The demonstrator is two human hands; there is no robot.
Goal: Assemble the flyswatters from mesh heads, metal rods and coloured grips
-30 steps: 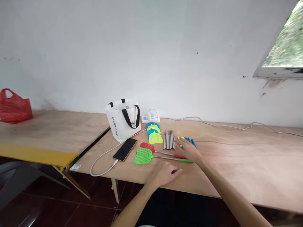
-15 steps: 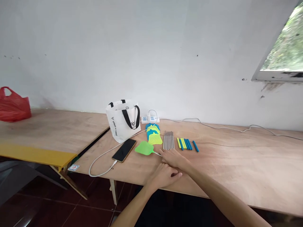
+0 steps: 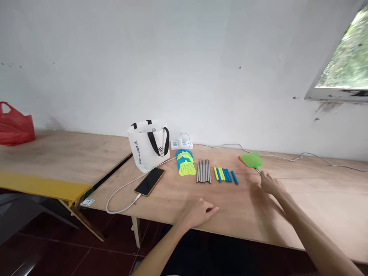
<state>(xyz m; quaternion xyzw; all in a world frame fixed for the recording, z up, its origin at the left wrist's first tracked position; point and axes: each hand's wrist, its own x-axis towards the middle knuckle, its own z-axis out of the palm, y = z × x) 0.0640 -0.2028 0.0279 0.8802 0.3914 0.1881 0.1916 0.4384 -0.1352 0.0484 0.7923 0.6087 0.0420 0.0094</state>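
My left hand (image 3: 198,211) rests palm down on the desk (image 3: 172,197), its fingers loosely curled; I cannot tell whether anything is under the palm. Taking that hand as the centre of the clock, my right hand (image 3: 269,183) is out at 2 o'clock, closed around two swatters. The one green swatter (image 3: 251,160) lies over the one red swatter (image 3: 243,163), of which only an edge shows, and both heads point to about 10 o'clock from my grip. At 12 I have a row of about eight metal tubes (image 3: 204,171). At 1 o'clock lie three yellow grips (image 3: 216,174) and five blue grips (image 3: 229,175), one blue set apart from the rest. Overlapping at 11 are four loose swatter heads (image 3: 188,168), two yellow, two blue. One phone (image 3: 150,182) sits at 10, and one white bag (image 3: 143,151) stands at 11, beyond it.
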